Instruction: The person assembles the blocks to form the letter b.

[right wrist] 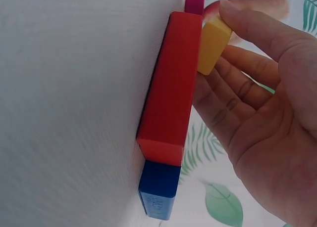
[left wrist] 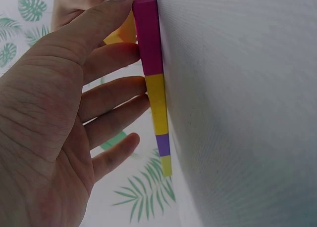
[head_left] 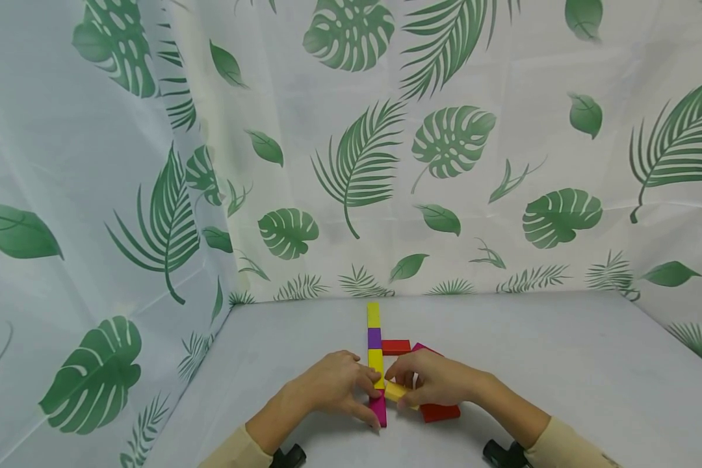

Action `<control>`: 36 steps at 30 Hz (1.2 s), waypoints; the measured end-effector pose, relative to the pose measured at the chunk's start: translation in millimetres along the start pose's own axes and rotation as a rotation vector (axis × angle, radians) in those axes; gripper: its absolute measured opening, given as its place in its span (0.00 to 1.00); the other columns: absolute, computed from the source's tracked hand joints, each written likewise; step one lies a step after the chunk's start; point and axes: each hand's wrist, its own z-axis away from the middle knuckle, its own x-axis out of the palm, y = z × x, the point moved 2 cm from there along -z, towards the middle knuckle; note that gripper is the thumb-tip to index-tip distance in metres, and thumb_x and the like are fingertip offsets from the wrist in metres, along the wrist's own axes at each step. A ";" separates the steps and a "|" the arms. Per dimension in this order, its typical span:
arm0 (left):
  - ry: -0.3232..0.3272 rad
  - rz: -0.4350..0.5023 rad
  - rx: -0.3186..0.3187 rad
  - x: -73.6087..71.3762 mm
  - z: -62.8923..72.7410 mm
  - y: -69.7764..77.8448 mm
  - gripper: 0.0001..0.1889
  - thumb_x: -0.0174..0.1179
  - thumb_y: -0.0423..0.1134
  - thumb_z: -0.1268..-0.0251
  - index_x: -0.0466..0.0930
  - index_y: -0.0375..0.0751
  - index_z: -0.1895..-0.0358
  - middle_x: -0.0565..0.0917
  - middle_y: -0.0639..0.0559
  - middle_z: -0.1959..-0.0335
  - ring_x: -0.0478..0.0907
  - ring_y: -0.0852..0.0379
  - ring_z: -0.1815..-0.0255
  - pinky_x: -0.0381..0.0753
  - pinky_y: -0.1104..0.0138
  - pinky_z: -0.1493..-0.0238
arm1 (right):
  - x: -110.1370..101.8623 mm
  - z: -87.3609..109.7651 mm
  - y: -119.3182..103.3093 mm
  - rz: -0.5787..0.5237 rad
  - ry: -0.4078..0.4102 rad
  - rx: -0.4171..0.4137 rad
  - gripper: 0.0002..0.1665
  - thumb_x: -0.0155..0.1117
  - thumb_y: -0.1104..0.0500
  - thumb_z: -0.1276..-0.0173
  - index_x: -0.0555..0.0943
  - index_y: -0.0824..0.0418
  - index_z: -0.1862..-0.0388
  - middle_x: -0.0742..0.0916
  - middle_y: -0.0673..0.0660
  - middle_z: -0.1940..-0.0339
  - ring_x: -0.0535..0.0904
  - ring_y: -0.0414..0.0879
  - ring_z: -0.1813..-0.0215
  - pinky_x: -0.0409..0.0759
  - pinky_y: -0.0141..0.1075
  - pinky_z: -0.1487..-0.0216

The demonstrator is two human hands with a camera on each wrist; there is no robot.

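A row of flat blocks runs away from me: a magenta block [head_left: 377,411] nearest, then a yellow block [head_left: 376,364], a purple block [head_left: 374,338] and a far yellow block [head_left: 374,314]. Along its left side my left hand [head_left: 342,383] rests with fingers extended, fingertips against the magenta and yellow blocks and the thumb at the magenta block's near end. Just right of the row, my right hand [head_left: 439,380] pinches a light-yellow block [right wrist: 214,45] between thumb and fingers, tilted. This block overlaps the large red block [right wrist: 171,83] in the right wrist view.
A smaller red block [head_left: 396,347] extends rightward from beside the purple one. Beyond the right hand, another magenta block [head_left: 426,348] is partly covered. A blue block [right wrist: 159,187] lies past the large red one. Leaf-print cloth [head_left: 351,260] walls the white tabletop [head_left: 561,364].
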 end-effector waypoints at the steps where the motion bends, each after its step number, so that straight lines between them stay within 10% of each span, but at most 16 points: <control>1: 0.002 0.000 -0.001 0.3 0.0 -0.2 0.28 0.67 0.73 0.43 0.91 0.61 0.47 0.88 0.66 0.42 0.82 0.74 0.45 0.78 0.60 0.32 | 0.4 -0.2 0.1 0.004 -0.001 0.001 0.22 0.75 0.49 0.31 0.85 0.53 0.40 0.87 0.41 0.57 0.81 0.35 0.57 0.85 0.30 0.56; 25: 0.028 -0.002 0.032 1.8 -1.9 -2.4 0.28 0.67 0.73 0.43 0.92 0.60 0.49 0.87 0.72 0.56 0.77 0.77 0.62 0.79 0.62 0.33 | 2.0 0.4 -6.6 0.016 -0.020 0.122 0.24 0.78 0.50 0.35 0.86 0.51 0.42 0.87 0.40 0.58 0.81 0.35 0.57 0.85 0.30 0.53; 36: 0.005 0.020 -0.006 2.4 -1.2 -2.1 0.28 0.67 0.73 0.43 0.92 0.61 0.48 0.88 0.70 0.48 0.81 0.75 0.52 0.78 0.59 0.31 | 4.8 0.0 -7.7 0.001 -0.034 0.113 0.20 0.78 0.50 0.35 0.86 0.50 0.45 0.88 0.42 0.61 0.81 0.34 0.60 0.84 0.28 0.54</control>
